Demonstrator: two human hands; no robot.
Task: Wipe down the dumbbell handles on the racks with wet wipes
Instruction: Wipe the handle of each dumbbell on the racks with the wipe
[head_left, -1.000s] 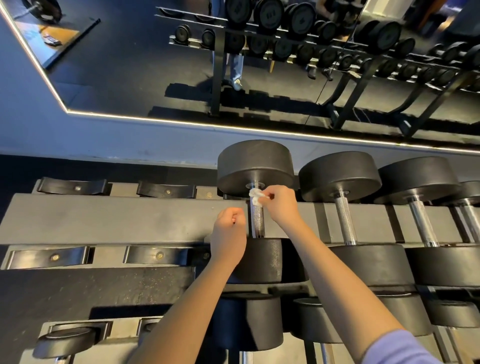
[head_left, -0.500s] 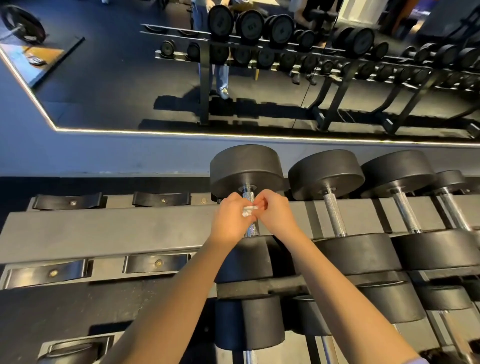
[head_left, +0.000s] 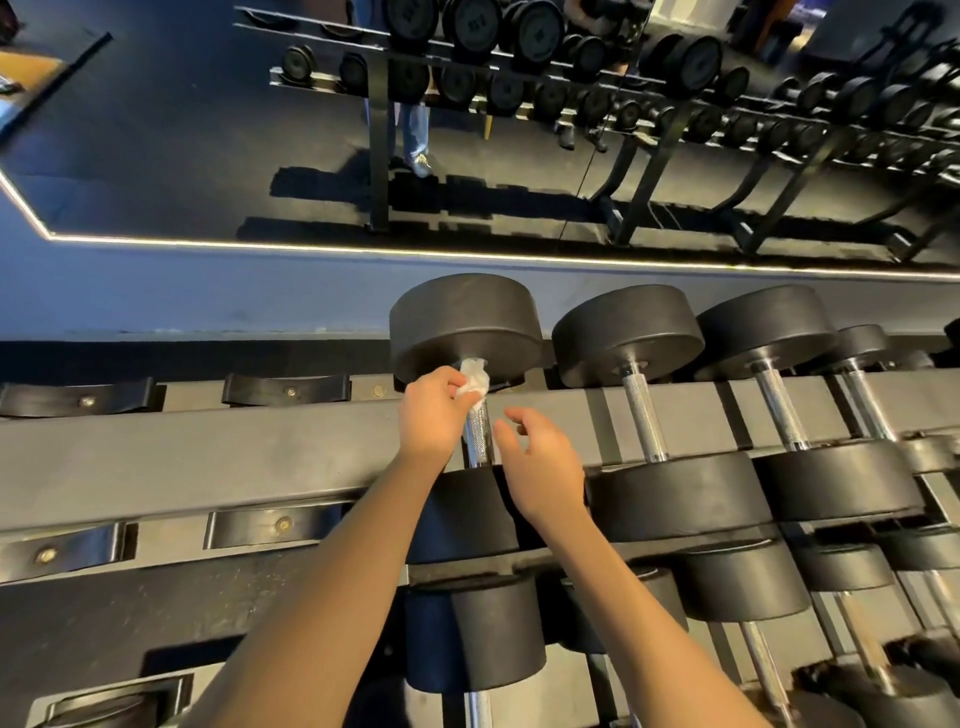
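A black dumbbell with a knurled chrome handle (head_left: 479, 439) lies across the top tier of the rack (head_left: 208, 452). My left hand (head_left: 434, 413) grips a crumpled white wet wipe (head_left: 475, 382) against the far end of that handle, close to the far weight head (head_left: 465, 325). Just right of the handle hovers my right hand (head_left: 540, 462), fingers loosely spread and holding nothing, apart from the chrome.
More black dumbbells (head_left: 641, 410) with chrome handles line the top tier to the right. Empty black saddles (head_left: 285, 389) sit to the left. A lower tier holds further dumbbells (head_left: 475, 634). A wall mirror (head_left: 467, 130) behind reflects other racks.
The wipe passed from my right hand to my left. Both hands met at the handle half a second ago; now my right hand has let go and drawn back to the right.
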